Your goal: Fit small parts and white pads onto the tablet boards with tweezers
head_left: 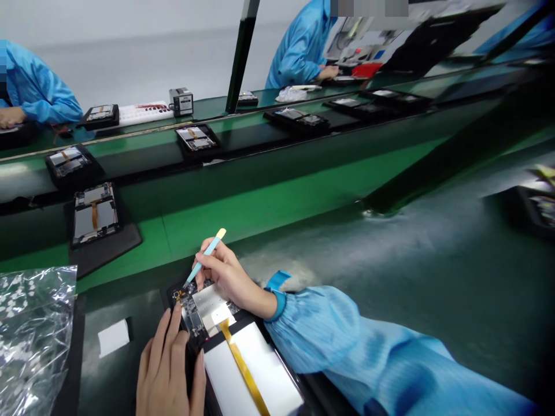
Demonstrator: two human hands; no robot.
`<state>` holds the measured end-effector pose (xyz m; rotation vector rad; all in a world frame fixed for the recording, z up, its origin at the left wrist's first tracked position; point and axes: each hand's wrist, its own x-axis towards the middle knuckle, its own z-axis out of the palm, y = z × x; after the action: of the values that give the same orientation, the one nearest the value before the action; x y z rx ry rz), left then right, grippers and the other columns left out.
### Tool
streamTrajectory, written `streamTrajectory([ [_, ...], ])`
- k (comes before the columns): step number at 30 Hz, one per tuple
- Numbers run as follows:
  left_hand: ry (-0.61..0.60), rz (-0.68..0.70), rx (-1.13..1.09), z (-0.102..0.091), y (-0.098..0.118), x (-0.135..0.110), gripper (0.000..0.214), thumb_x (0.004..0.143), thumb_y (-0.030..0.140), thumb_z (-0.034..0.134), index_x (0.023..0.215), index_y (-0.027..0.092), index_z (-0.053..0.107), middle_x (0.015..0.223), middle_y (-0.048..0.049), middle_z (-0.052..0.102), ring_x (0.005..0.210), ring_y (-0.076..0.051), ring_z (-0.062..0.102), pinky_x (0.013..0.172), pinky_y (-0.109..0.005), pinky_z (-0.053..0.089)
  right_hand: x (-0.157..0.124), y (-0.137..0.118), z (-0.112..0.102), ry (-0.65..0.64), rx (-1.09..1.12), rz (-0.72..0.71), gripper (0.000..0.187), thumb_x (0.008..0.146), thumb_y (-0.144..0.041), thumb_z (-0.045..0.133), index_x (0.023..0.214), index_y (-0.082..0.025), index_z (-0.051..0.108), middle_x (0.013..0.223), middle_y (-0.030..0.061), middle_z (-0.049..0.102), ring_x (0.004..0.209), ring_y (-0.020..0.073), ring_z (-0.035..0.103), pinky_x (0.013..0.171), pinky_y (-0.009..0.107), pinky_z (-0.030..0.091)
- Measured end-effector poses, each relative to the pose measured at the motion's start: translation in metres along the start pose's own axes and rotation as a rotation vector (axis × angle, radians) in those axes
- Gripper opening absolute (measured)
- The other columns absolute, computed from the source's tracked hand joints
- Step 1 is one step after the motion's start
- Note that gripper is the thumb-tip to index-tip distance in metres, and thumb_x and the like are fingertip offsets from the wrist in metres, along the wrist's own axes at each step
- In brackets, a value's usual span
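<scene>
An opened tablet (255,361) lies in front of me, showing a silver battery, a circuit board (195,323) and an orange ribbon cable (245,370). My right hand (223,271) grips light-blue tweezers (204,259) with a cream end. Their tip points down at the board's upper left corner, by a small camera module (177,296); whether it touches anything is too small to tell. Along the tablet's left edge rests my left hand (169,364), fingers stretched out, fingertips close to that same corner. A blue wrist strap circles my right wrist.
To the left are a clear plastic bag (34,329) and a white paper piece (113,338). Another opened tablet (95,214) sits on a dark pad across the green ledge. Several more line the belt behind. A dark post (411,167) slants at right. Two people in blue work opposite.
</scene>
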<state>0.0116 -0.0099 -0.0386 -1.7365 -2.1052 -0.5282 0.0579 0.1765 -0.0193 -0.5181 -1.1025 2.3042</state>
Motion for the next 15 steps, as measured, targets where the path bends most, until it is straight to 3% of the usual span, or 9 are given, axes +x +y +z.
streamTrajectory([
  [3,0.001,-0.092,-0.026,0.0001,0.0016,-0.0015,0.018,0.09,0.025,0.044,0.1,0.014,0.054,0.123,-0.014,0.062,0.121,-0.024,0.051,0.085,-0.033,0.044,0.0,-0.0001,0.0003,-0.003,-0.003,-0.008,0.034,0.07,-0.033,0.071,0.081,-0.023,0.041,0.055,-0.0094,0.063,0.038,0.009,0.057,0.04,0.02,0.047],
  [10,0.04,-0.058,-0.031,0.0039,0.0015,-0.005,0.017,0.09,0.026,0.045,0.1,0.016,0.055,0.121,-0.013,0.063,0.118,-0.022,0.055,0.082,-0.031,0.046,-0.0003,0.0002,0.0005,-0.016,-0.011,-0.025,0.03,0.074,-0.034,0.069,0.08,-0.022,0.042,0.053,-0.0091,0.061,0.038,0.0095,0.057,0.039,0.02,0.047],
  [15,0.072,-0.225,-0.195,-0.0035,0.0001,-0.0008,0.009,0.091,0.021,0.044,0.098,0.019,0.05,0.121,-0.0127,0.063,0.112,-0.022,0.059,0.082,-0.036,0.049,0.001,0.0014,0.0,-0.022,0.004,-0.002,0.03,0.072,-0.032,0.07,0.08,-0.022,0.043,0.053,-0.009,0.061,0.036,0.0092,0.056,0.037,0.019,0.048],
])
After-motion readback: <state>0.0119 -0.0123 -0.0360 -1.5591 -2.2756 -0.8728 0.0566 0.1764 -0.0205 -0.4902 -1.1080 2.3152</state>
